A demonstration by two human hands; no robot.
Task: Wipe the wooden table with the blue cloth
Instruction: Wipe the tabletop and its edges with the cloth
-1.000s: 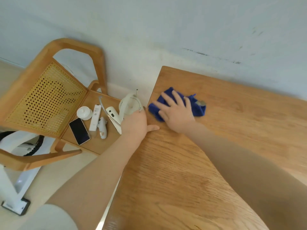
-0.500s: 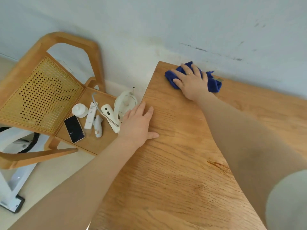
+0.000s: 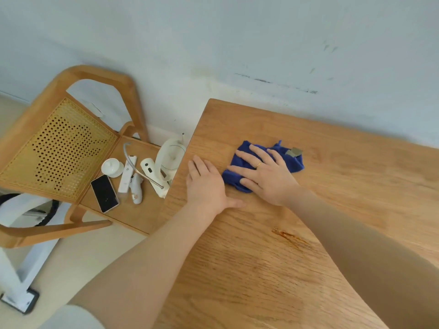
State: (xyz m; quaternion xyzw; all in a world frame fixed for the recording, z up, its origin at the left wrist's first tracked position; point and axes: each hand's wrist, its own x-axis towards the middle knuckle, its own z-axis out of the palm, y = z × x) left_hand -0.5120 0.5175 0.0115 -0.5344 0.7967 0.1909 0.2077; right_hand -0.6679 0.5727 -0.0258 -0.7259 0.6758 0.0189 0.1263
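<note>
The blue cloth point(image 3: 293, 161) lies bunched on the wooden table point(image 3: 261, 269), a little in from its far left corner. My right hand point(image 3: 266, 176) presses flat on the cloth with straight, spread fingers, covering most of it. My left hand point(image 3: 205, 186) rests flat on the tabletop next to the left edge, just left of the cloth, holding nothing. A dark streak point(image 3: 291, 238) marks the wood nearer to me.
A wooden chair point(image 3: 59, 148) with a cane back stands left of the table. Its seat holds a phone point(image 3: 104, 193), a white remote point(image 3: 127, 174), a small white lid point(image 3: 112, 167) and white appliances point(image 3: 169, 157). The wall runs behind the table.
My right hand has drawn the cloth back from the far edge by the wall toward me and to the left. My left hand stays flat by the table's left edge.
</note>
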